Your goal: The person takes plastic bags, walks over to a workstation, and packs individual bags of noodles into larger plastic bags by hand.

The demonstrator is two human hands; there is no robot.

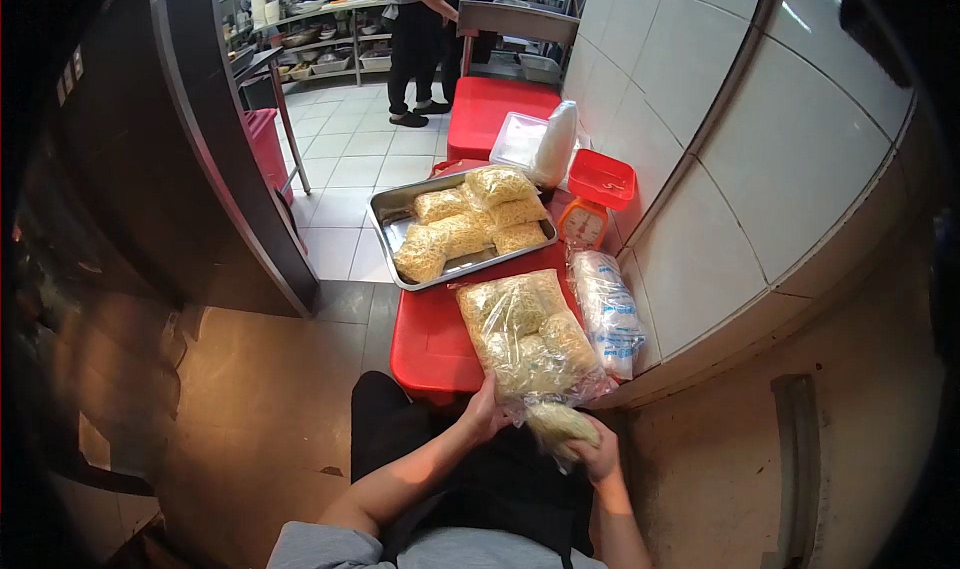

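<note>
A large clear plastic bag (pixel 520 329) with several pale yellow noodle bundles lies on the red lid nearest me. My left hand (pixel 486 409) grips its lower left edge near the opening. In my right hand (pixel 598 451) is a noodle bundle (pixel 560 424), at the mouth of the bag, with thin plastic around or beside it. Just beyond the big bag, a metal tray (pixel 480 265) holds several filled bags of noodles (pixel 460 234).
Right of the tray stand an orange scale (pixel 583 223) with a red pan (pixel 602 179), a plastic roll (pixel 553 144) and a packet of bags (pixel 607 304). A tiled wall (pixel 740 179) runs along the right. People (pixel 410 39) stand farther back by shelves.
</note>
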